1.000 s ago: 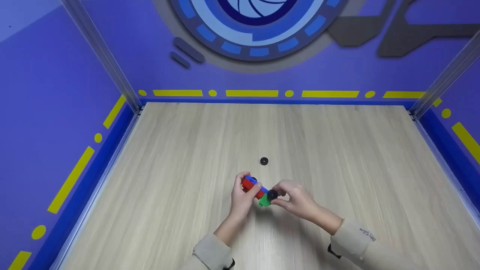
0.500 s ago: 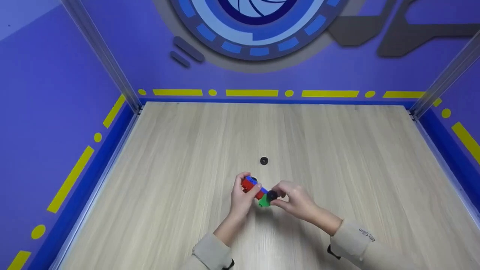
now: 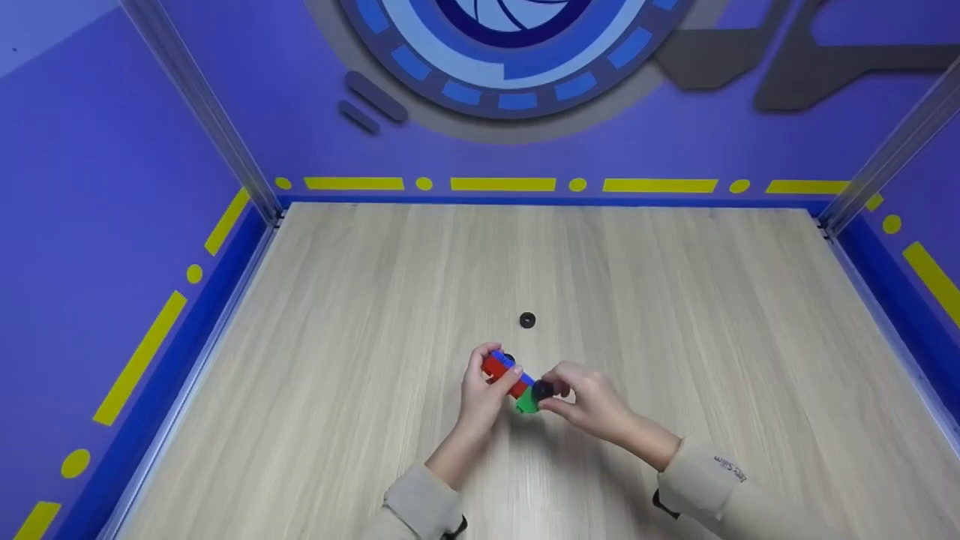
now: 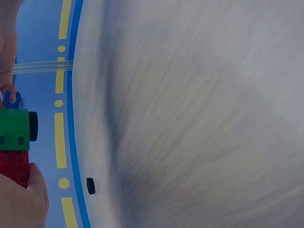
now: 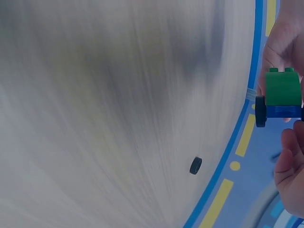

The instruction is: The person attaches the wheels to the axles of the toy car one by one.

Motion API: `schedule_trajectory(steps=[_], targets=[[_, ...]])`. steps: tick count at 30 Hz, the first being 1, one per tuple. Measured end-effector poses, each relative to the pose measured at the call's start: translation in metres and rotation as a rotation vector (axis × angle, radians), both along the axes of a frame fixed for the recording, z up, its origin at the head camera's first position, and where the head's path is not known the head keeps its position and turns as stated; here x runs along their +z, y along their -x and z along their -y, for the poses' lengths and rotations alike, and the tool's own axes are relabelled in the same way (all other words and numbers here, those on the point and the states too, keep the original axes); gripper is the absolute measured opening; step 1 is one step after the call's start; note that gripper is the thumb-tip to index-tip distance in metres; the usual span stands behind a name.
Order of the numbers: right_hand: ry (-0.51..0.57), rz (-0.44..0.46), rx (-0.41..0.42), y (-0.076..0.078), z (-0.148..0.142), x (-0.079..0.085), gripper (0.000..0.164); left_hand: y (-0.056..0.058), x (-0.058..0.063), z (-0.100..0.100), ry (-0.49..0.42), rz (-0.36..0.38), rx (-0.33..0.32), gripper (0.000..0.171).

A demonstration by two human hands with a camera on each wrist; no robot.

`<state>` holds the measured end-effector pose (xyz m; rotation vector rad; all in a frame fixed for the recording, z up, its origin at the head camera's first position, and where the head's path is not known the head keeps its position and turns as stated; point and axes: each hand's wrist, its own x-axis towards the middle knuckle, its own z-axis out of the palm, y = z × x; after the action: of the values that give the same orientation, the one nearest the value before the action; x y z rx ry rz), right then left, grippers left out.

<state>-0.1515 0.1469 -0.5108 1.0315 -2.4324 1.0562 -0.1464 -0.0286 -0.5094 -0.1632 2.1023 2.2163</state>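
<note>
A small toy car of building blocks is held up over the table, with red blocks (image 3: 496,367), a blue base (image 3: 529,380) and a green block (image 3: 527,403) at its near end. My left hand (image 3: 484,391) grips the red part, thumb laid across it. At the green end, my right hand (image 3: 594,397) pinches a black wheel (image 3: 542,390) between thumb and fingers. The right wrist view shows another black wheel (image 5: 260,111) on the other side of the blue base. A blue hook (image 4: 12,100) sticks out beyond the green block in the left wrist view.
One loose black wheel (image 3: 527,320) lies on the wooden table (image 3: 360,300) beyond the hands. Blue-purple panels (image 3: 510,161) with yellow markings enclose the table at the back and both sides, with metal posts at the corners.
Very little differs: both hands keep their place on the toy car, and the right fingers shift only slightly at the wheel. The loose wheel stays put.
</note>
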Motion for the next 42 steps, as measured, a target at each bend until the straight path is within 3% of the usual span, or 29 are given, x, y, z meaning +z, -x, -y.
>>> schedule_trajectory(steps=[5, 17, 28, 42], targets=[[0.043, -0.001, 0.003, 0.0, 0.002, -0.002, 0.023, 0.008, -0.021, 0.0, -0.007, -0.005, -0.004, 0.046], [0.06, 0.022, -0.057, -0.004, 0.008, 0.0, 0.021, 0.008, -0.021, 0.002, -0.044, 0.016, -0.004, 0.046], [0.01, 0.235, -0.094, -0.006, 0.011, 0.009, 0.018, 0.008, -0.025, 0.004, -0.004, 0.018, -0.003, 0.044], [-0.019, 0.322, -0.14, -0.01, 0.019, 0.014, 0.014, 0.009, -0.022, 0.007, -0.05, 0.051, 0.01, 0.044]])
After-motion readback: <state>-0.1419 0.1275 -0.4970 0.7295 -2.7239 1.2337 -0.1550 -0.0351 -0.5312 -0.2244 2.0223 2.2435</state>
